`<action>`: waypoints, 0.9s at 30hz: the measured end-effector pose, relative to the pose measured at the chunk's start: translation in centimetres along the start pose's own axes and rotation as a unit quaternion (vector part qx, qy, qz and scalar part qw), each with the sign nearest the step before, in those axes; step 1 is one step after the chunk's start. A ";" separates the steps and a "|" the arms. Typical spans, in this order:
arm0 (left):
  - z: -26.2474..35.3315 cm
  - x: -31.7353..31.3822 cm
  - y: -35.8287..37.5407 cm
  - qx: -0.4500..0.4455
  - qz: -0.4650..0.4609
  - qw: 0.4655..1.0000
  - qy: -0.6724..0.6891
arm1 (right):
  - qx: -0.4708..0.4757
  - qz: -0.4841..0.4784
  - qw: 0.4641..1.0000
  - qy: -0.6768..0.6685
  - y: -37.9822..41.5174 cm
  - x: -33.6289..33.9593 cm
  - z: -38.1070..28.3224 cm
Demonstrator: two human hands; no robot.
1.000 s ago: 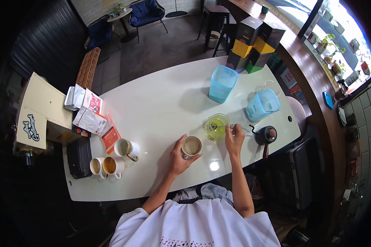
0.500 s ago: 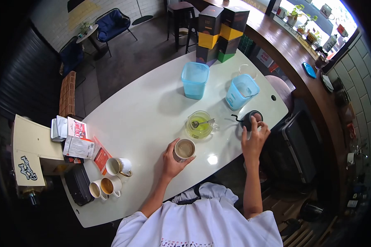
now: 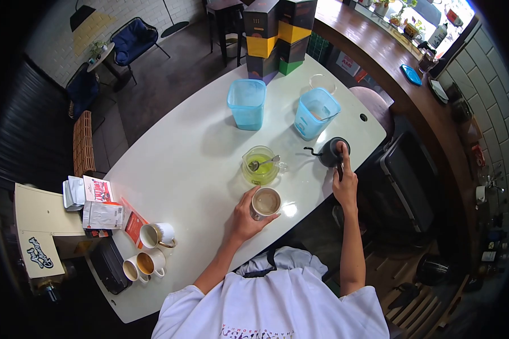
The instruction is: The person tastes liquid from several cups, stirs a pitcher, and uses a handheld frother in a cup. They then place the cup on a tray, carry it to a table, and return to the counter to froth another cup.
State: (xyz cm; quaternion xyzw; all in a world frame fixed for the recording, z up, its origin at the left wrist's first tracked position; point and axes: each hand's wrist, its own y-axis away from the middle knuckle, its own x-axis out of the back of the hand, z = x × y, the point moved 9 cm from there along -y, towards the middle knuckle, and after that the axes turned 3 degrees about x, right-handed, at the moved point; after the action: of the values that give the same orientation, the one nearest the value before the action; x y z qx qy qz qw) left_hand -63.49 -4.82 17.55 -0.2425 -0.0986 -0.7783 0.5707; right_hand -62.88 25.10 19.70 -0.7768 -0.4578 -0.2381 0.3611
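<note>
Both arms reach forward from the white-sleeved shoulders at the bottom of the view, bare from the upper arm down. The left arm angles up and to the right, elbow bent a little, and the left hand [image 3: 244, 217] is curled, thumb on one side and fingers on the other, around a small white cup of pale brown drink [image 3: 265, 202] standing on the white tabletop [image 3: 181, 164]. To the right of that cup, the right arm runs almost straight ahead; the right hand [image 3: 345, 182] is closed on the handle of a black gooseneck kettle [image 3: 330, 152], thumb stretched up onto its lid.
</note>
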 end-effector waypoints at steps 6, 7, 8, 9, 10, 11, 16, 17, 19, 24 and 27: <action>-0.2 -0.1 -0.2 0.003 -0.009 1.000 0.014 | -0.016 -0.025 0.999 -0.019 1.6 1.0 -0.6; -0.2 -0.1 -0.2 0.003 -0.010 1.000 0.016 | -0.036 -0.047 0.998 -0.030 2.1 1.1 -0.9; -0.2 -0.1 -0.2 0.002 -0.011 1.000 0.017 | -0.056 -0.068 0.995 -0.041 2.6 1.1 -1.2; -0.2 -0.1 -0.2 0.003 -0.011 1.000 0.016 | -0.056 -0.069 0.995 -0.043 3.0 1.4 -1.8; -0.3 -0.2 -0.2 0.007 -0.013 1.000 0.017 | -0.043 -0.071 0.995 -0.051 3.3 1.6 -2.7; -0.4 -0.2 -0.2 0.012 -0.015 1.000 0.018 | -0.030 -0.072 0.995 -0.059 3.5 1.8 -3.4; -0.3 -0.2 -0.2 0.014 -0.015 1.000 0.014 | 0.022 -0.075 0.996 -0.044 4.4 2.1 -6.5; -0.3 -0.2 -0.2 0.018 -0.016 1.000 0.014 | 0.050 -0.071 0.996 -0.027 4.6 2.2 -7.3; -0.2 -0.2 -0.2 0.016 -0.014 1.000 0.013 | 0.063 -0.081 0.995 0.002 4.9 1.8 -7.8; -1.2 -0.5 0.0 0.044 -0.027 0.998 0.043 | 0.094 -0.095 0.988 0.077 5.7 0.8 -8.6; -1.6 -0.7 0.1 0.055 -0.033 0.997 0.045 | 0.105 -0.099 0.985 0.099 6.0 0.7 -8.9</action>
State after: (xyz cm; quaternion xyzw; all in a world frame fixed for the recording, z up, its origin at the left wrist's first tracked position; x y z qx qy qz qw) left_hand -63.67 -4.92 15.79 -0.1719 -0.1233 -0.8004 0.5609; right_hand -57.65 16.63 23.67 -0.6580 -0.5173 -0.2990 0.4582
